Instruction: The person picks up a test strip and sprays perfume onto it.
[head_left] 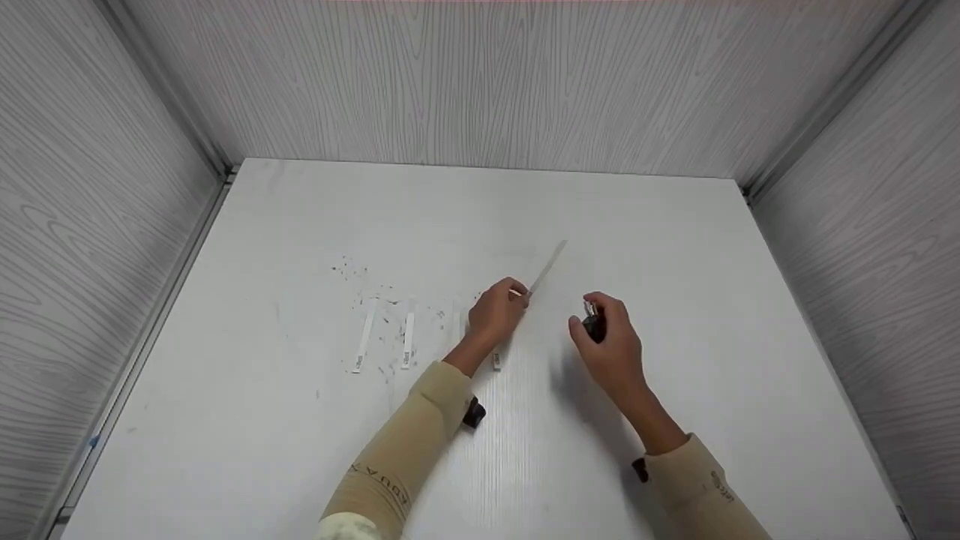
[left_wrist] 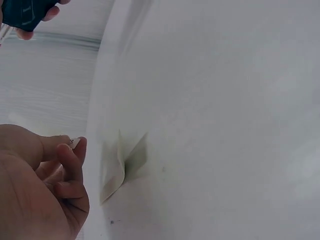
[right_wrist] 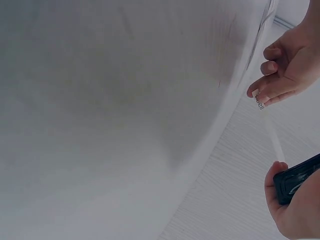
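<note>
Over the speckled white table (head_left: 300, 225), left hand (head_left: 496, 311) pinches a strip (head_left: 547, 267); right hand (head_left: 611, 349) grips a bottle (head_left: 592, 324).

A white table (head_left: 300, 465) carries paper strips (head_left: 364, 335) (head_left: 407, 339) lying side by side among dark specks (head_left: 351, 268).

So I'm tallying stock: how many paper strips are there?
4: one held up by the left hand, two left of it on the table, one poking out beneath it. More may hide.

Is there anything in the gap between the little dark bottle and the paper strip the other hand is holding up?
No. The dark bottle in the right hand faces the strip pinched by the left hand; only bare table lies between.
</note>
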